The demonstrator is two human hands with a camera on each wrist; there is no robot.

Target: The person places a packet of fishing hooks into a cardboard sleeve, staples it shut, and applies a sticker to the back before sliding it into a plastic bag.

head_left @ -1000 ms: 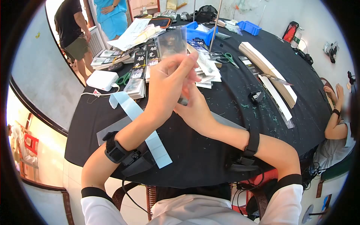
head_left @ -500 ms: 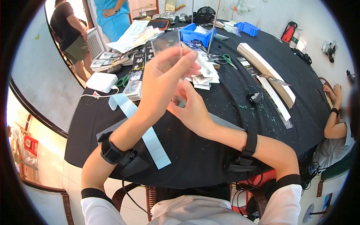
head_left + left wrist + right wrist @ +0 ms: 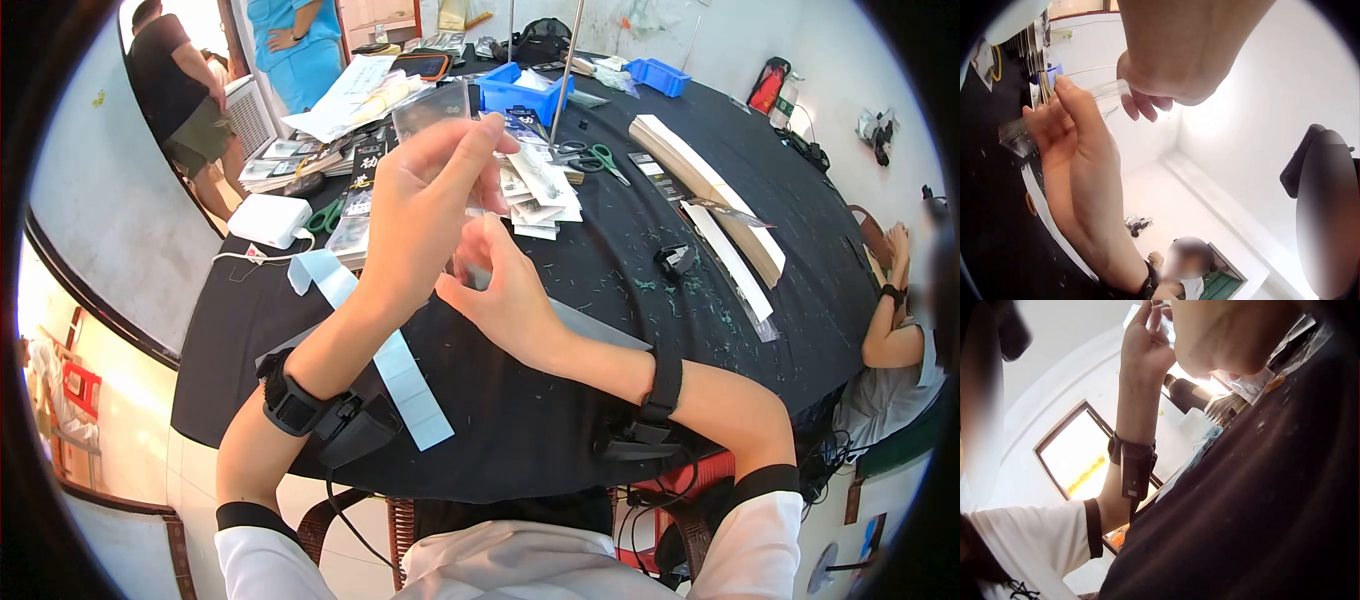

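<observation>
Both hands are raised over the black table, close together, with a clear plastic packet (image 3: 430,108) between them. My left hand (image 3: 418,225) pinches it between thumb and fingers, and a see-through flap stands up beyond the knuckles. Lower and nearer, my right hand (image 3: 508,295) has thumb and fingers curled round the packet's other end. In the left wrist view the right hand (image 3: 1082,147) shows a greyish end of the packet (image 3: 1017,137) past its fingertips. Clear film stretches from there toward the left fingers. The hands hide the packet's middle.
A pale blue strip (image 3: 400,375) lies under the left forearm. Stacked printed packets and white cards (image 3: 545,190), scissors (image 3: 605,160) and a blue bin (image 3: 525,92) stand behind. Right are long card strips (image 3: 715,190) and a black clip-like object (image 3: 675,260). A white box (image 3: 270,220) sits left.
The left hand has drifted left and a little toward me, taking the clear flap with it. The right hand has shifted slightly left, and the gap between the hands has widened.
</observation>
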